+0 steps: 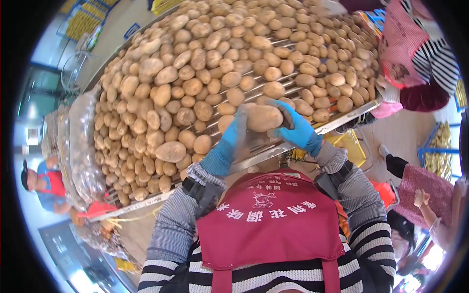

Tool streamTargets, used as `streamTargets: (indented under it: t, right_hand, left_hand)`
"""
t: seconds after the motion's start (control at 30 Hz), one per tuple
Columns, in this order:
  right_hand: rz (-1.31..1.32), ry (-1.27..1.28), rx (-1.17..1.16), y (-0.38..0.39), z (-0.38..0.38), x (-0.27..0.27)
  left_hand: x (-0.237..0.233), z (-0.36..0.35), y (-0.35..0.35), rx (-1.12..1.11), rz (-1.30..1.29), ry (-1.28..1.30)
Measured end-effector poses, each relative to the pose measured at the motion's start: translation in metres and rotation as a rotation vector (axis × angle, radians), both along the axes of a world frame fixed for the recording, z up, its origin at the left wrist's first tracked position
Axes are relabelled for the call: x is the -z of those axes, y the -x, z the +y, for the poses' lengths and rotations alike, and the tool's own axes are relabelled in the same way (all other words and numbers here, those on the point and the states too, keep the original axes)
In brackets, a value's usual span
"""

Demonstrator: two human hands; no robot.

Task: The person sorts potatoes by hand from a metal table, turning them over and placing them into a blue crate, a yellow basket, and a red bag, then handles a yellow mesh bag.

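1. Counter [342, 119]: a long sorting bed of metal bars with a steel rim. It runs away from us and is loaded almost edge to edge.
2. Heap of potatoes [234, 53]: pale brown, mixed sizes, lying loose on the bars.
3. Clear sack [80, 146]: filled with potatoes and standing against the counter's far-left side.
4. Co-workers: a striped sleeve [442, 58] at the counter's right end and a red apron [53, 183] beyond the sack. Both are well apart from our hands.
5. Large potato [264, 118]: lifted just above the near rim, between our two hands.
   - Handling: we judge it firm and fairly heavy for its size. The skin looks dry and matt, unlikely to slip in coated gloves, though it could bruise if dropped on the bars.
   - Where to hold: best taken at its two ends, palms cupping the long sides.
6. Left hand [225, 144]: blue glove, grip closed on the potato's left end.
7. Right hand [299, 129]: blue glove, grip closed round the right end, fingers curled over the top.
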State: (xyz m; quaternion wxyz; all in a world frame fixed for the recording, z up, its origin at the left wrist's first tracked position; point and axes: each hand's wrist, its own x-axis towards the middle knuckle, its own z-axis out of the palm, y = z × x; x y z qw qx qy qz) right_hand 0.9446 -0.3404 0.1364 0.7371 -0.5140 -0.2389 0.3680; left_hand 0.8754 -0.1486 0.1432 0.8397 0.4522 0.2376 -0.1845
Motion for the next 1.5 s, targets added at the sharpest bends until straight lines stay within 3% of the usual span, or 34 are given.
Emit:
streamTargets:
  t: [0.03, 0.13, 0.23, 0.4, 0.43, 0.53, 0.6, 0.73, 0.8, 0.87, 0.9, 0.97, 1.0, 1.03, 1.1, 1.17, 1.27, 1.37, 1.47, 1.5]
  right_hand:
    - [0.050, -0.029, -0.032, -0.003, 0.003, 0.007]
    - [0.171, -0.010, -0.087, -0.005, 0.019, 0.001]
    - [0.158, 0.051, -0.136, -0.001, 0.032, 0.015]
    - [-0.027, 0.149, -0.142, 0.004, 0.051, 0.035]
    - [0.150, 0.159, -0.149, 0.005, 0.054, 0.033]
    - [0.034, 0.219, -0.153, 0.005, 0.063, 0.041]
    - [-0.039, 0.264, -0.173, 0.005, 0.066, 0.040]
    - [-0.036, 0.287, -0.246, 0.002, 0.069, 0.038]
    - [0.104, 0.253, -0.299, 0.001, 0.071, 0.031]
    - [0.030, 0.204, -0.339, 0.004, 0.081, 0.019]
    - [-0.005, 0.180, -0.355, 0.005, 0.087, 0.015]
    - [0.058, 0.246, -0.338, 0.002, 0.093, 0.019]
    - [0.104, 0.260, -0.344, 0.000, 0.094, 0.019]
    - [0.150, 0.275, -0.348, -0.002, 0.096, 0.019]
    - [0.218, 0.249, -0.342, -0.006, 0.098, 0.035]
    - [0.340, 0.155, -0.356, -0.001, 0.108, 0.030]
    - [0.322, 0.145, -0.390, 0.003, 0.116, 0.023]
    - [0.211, 0.207, -0.414, 0.003, 0.123, 0.022]
    - [-0.151, 0.217, -0.413, 0.013, 0.136, 0.025]
    - [-0.079, 0.220, -0.431, 0.012, 0.136, 0.024]
  left_hand:
    - [0.001, 0.007, 0.007, 0.010, 0.039, -0.041]
    - [0.006, 0.012, 0.026, -0.093, -0.172, -0.329]
    - [0.025, 0.020, 0.035, -0.071, -0.661, -0.988]
    - [0.042, 0.020, 0.037, -0.192, -0.298, -0.351]
    - [0.048, 0.017, 0.035, -0.240, -0.245, -0.232]
    - [0.106, 0.019, 0.024, -0.425, -0.295, -0.485]
    - [0.095, 0.027, 0.017, -0.289, -0.128, -0.604]
    - [0.109, 0.040, 0.020, -0.292, -0.139, -0.849]
    - [0.068, 0.060, 0.027, -0.146, 0.108, -0.557]
    - [0.063, 0.075, 0.027, -0.049, 0.299, -0.367]
    - [0.046, 0.079, 0.021, -0.109, 0.382, -0.201]
    - [0.093, 0.085, 0.027, -0.186, -0.026, -0.418]
    - [0.095, 0.086, 0.030, -0.222, -0.237, -0.515]
    - [0.098, 0.085, 0.033, -0.215, -0.255, -0.416]
    - [0.057, 0.087, 0.046, -0.214, -0.283, -0.221]
    - [0.053, 0.092, 0.052, -0.131, -0.319, -0.317]
    - [0.055, 0.097, 0.058, -0.120, -0.372, -0.374]
    - [0.066, 0.102, 0.062, -0.192, -0.400, -0.376]
    - [0.111, 0.112, 0.045, -0.338, -0.333, -0.329]
    - [0.074, 0.115, 0.054, -0.351, -0.302, -0.471]
